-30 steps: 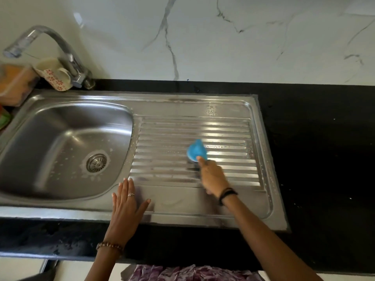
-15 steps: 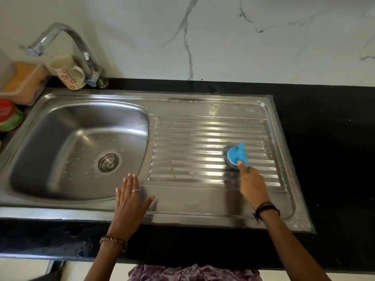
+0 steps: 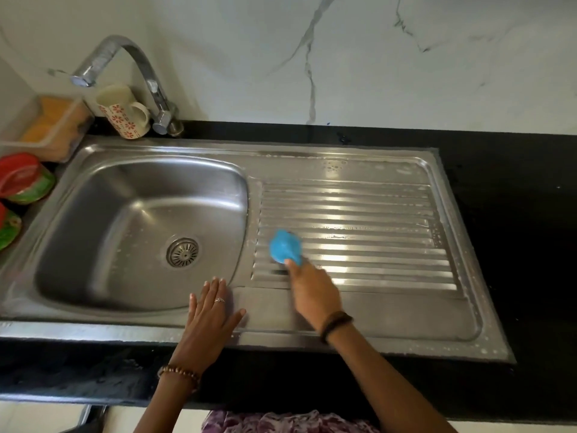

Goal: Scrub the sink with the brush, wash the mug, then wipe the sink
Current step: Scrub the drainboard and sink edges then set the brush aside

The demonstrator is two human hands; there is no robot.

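A steel sink (image 3: 146, 226) with a ribbed draining board (image 3: 368, 232) fills the counter. My right hand (image 3: 312, 292) grips a blue brush (image 3: 285, 246) pressed on the left part of the ribs, close to the basin's right wall. My left hand (image 3: 212, 320) lies flat with straight fingers on the sink's front rim, just right of the basin. A cream mug (image 3: 123, 114) with red flowers stands behind the basin, left of the tap's base. Soap foam speckles the board's edges.
A curved chrome tap (image 3: 125, 64) reaches left over the mug. A clear box with orange sponges (image 3: 53, 126) and red-green packets (image 3: 25, 179) sit at the far left. Black counter (image 3: 512, 214) extends right of the sink. A marble wall stands behind.
My right hand has swept the brush leftward along the ribs, from the board's right part to near the basin. My left hand stays flat on the front rim.
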